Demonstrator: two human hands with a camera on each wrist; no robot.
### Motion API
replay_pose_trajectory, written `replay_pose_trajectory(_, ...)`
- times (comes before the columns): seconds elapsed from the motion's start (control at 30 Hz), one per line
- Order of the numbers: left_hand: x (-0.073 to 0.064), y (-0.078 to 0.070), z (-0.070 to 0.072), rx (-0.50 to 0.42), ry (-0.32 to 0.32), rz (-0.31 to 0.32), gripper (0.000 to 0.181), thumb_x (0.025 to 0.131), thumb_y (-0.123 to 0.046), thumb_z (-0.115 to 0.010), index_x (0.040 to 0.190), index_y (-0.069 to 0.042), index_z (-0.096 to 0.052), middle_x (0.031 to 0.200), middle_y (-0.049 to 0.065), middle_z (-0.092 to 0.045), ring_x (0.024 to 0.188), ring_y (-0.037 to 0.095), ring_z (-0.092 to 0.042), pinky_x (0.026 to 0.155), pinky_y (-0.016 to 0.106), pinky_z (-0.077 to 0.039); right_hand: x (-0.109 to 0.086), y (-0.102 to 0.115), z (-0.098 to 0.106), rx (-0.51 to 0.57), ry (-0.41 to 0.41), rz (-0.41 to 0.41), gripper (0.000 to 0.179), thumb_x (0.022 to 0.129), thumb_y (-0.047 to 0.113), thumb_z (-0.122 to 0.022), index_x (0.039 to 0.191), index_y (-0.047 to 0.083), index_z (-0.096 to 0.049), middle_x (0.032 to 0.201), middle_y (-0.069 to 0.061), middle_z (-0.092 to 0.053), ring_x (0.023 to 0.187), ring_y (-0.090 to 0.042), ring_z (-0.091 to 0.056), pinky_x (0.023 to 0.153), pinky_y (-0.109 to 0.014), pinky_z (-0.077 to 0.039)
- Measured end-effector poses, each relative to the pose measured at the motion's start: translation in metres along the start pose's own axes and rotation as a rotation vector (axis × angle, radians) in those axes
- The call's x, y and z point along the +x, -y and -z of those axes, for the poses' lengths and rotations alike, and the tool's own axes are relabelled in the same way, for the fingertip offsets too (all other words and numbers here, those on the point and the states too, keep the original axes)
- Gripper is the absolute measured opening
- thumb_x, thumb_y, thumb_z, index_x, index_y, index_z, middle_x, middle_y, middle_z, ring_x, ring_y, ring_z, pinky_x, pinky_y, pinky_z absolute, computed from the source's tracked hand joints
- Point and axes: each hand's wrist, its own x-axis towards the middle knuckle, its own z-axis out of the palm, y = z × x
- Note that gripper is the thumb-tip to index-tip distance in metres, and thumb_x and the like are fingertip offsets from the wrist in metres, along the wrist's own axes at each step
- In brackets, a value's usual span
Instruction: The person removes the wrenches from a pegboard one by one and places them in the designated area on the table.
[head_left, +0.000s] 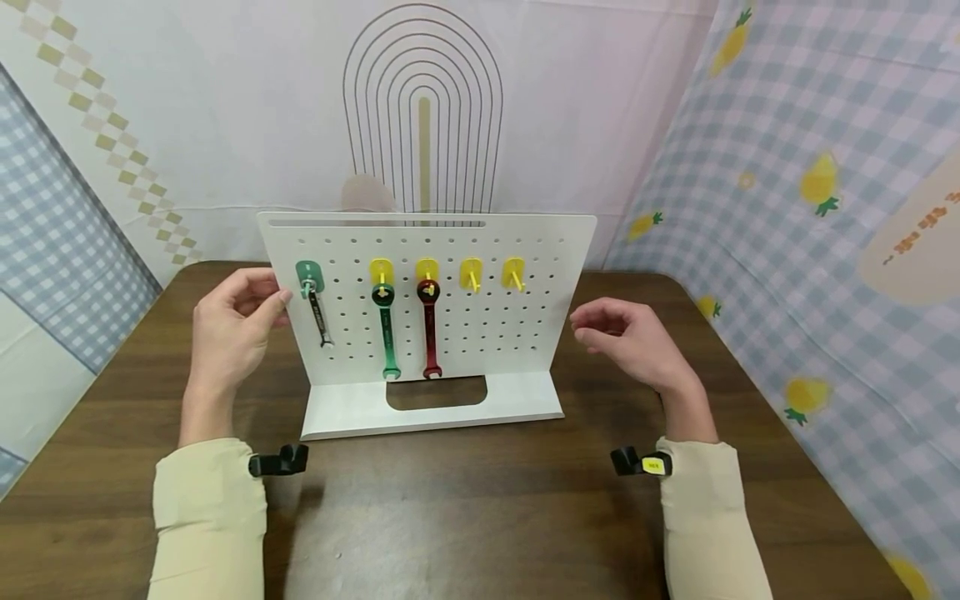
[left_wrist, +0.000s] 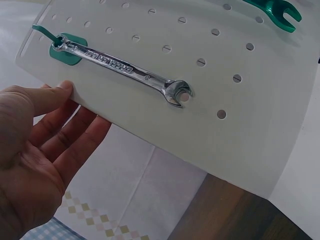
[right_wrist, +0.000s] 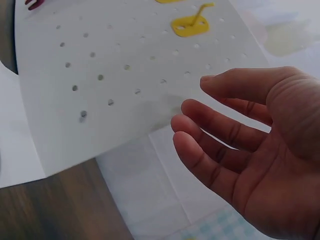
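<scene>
A white pegboard [head_left: 487, 333] stands upright on its base. My left hand [head_left: 231, 329] pinches its left edge, the thumb in front and the other fingers partly hidden behind. Close by, a small silver wrench [left_wrist: 120, 67] hangs from a green hook [head_left: 309, 273]. Farther right, a green wrench [head_left: 387, 333] and a red wrench [head_left: 430, 333] hang on yellow hooks. Two more yellow hooks, one at the centre right [head_left: 471, 273] and one at the far right [head_left: 514, 272], bear nothing. My right hand [head_left: 626, 337] hovers just off the board's right edge, fingers loosely bent and holding nothing.
The board stands on a brown wooden table [head_left: 465, 517]. A white patterned cloth [head_left: 247, 108] hangs behind it, and a blue checked cloth with lemon prints [head_left: 780, 250] hangs along the right side. The base has a rectangular cut-out in its middle.
</scene>
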Motion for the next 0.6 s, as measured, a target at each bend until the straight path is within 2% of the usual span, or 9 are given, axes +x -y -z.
replay_pose_trajectory(0.1,0.0,0.0,0.0,0.003,0.004,0.0,0.025,0.088,-0.007,-0.068,0.112,-0.003,-0.065,0.088,0.006,-0.067,0.067,0.005,-0.065,0.061,0.014,-0.056,0.001,0.005,-0.006,0.003,0.017,0.009,0.018,0.09,0.007,-0.066,0.107,0.003,-0.065,0.101,-0.015,-0.065,0.081,-0.034,-0.062,0.067,-0.029,-0.057)
replay_pose_trajectory(0.23,-0.001,0.0,0.0,0.018,0.01,0.006,0.025,0.088,-0.007,-0.067,0.113,-0.003,-0.064,0.089,0.011,-0.067,0.065,0.001,-0.063,0.061,0.013,-0.055,0.008,-0.007,-0.014,0.0,0.033,0.023,0.02,0.09,0.011,-0.067,0.109,0.003,-0.066,0.101,-0.009,-0.066,0.08,-0.03,-0.062,0.068,-0.032,-0.057)
replay_pose_trajectory(0.37,-0.002,-0.002,0.001,0.025,0.016,0.008,0.025,0.088,-0.008,-0.067,0.113,-0.003,-0.064,0.087,0.011,-0.067,0.064,0.0,-0.062,0.06,0.013,-0.055,0.014,-0.016,-0.023,-0.016,0.04,0.041,0.02,0.089,0.016,-0.068,0.107,0.008,-0.067,0.1,-0.004,-0.066,0.08,-0.022,-0.061,0.068,-0.03,-0.056)
replay_pose_trajectory(0.6,-0.002,-0.006,0.003,-0.002,0.019,0.004,0.025,0.087,-0.006,-0.068,0.112,-0.003,-0.064,0.084,0.007,-0.066,0.062,0.001,-0.062,0.059,0.014,-0.055,0.018,-0.008,-0.042,-0.005,0.051,0.068,0.019,0.089,0.014,-0.068,0.107,0.007,-0.068,0.104,-0.004,-0.066,0.089,-0.02,-0.06,0.072,-0.031,-0.054)
